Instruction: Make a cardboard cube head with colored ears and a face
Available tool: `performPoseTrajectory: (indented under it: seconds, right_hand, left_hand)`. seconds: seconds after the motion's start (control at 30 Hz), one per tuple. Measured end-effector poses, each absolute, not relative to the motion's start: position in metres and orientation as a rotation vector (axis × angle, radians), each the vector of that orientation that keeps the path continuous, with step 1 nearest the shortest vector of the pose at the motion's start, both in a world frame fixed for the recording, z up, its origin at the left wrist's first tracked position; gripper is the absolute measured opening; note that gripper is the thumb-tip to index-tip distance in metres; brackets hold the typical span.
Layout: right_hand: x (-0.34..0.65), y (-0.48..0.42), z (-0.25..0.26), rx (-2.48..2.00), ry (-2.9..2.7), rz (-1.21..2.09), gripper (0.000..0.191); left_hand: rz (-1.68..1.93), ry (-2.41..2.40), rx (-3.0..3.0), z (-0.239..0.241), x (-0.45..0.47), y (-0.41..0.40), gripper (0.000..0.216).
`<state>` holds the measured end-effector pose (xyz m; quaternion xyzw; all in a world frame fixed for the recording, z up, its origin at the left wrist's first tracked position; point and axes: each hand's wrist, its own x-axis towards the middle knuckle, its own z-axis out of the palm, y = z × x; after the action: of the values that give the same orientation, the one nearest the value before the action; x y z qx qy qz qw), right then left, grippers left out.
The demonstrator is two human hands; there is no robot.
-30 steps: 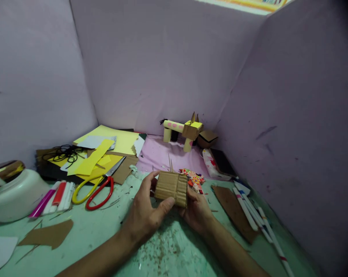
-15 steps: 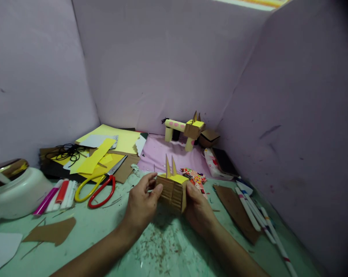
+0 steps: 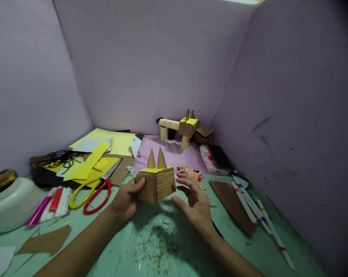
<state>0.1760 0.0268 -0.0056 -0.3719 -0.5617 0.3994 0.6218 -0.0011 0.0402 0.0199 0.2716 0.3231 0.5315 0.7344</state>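
Observation:
A small brown cardboard box [image 3: 157, 185] with a yellow top and two pointed, ear-like pieces standing on it is held above the table in the middle. My left hand [image 3: 128, 198] grips its left side, thumb on the front face. Just right of the box, my right hand [image 3: 194, 202] is open, its fingers apart and curved toward the box's right corner without gripping it. Behind stands a paper animal figure [image 3: 170, 124] with a spotted tube body, a tail and a similar cardboard head [image 3: 187, 128].
At left lie red-and-yellow-handled scissors [image 3: 97, 196], yellow paper [image 3: 90, 161], black cord [image 3: 60, 158], markers [image 3: 56, 202] and a white pot [image 3: 18, 204]. At right are a cardboard piece [image 3: 234, 207], white pens [image 3: 250, 207] and a phone [image 3: 220, 157]. Pale walls enclose the table.
My right hand has let go of the box and opened beside it. The box has turned, now showing a corner edge and both ears broadside, in my left hand. The view has shifted slightly.

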Motion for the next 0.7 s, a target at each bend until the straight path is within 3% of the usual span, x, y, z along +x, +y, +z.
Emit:
performPoseTrajectory:
  seconds: [0.07,0.13,0.23,0.43,0.7]
  right_hand:
    - [0.176,0.029,-0.005,-0.912,-1.175,1.011,0.063]
    - [0.174,0.031,-0.004,-0.899,-1.151,1.214,0.074]
    - [0.172,0.030,0.000,-0.840,-1.278,1.372,0.058]
    - [0.174,0.027,0.002,-0.831,-1.357,1.278,0.036]
    - [0.175,0.028,-0.001,-0.860,-1.430,1.160,0.032]
  left_hand:
    - [1.105,0.690,0.485,0.020,-0.004,0.042,0.020]
    - [1.029,0.665,0.419,0.018,-0.002,0.043,0.022]
    - [0.979,0.655,0.393,0.014,0.004,0.043,0.032]
    - [1.007,0.688,0.440,0.008,0.009,0.041,0.038]
    - [1.009,0.761,0.557,0.008,0.009,0.040,0.041]
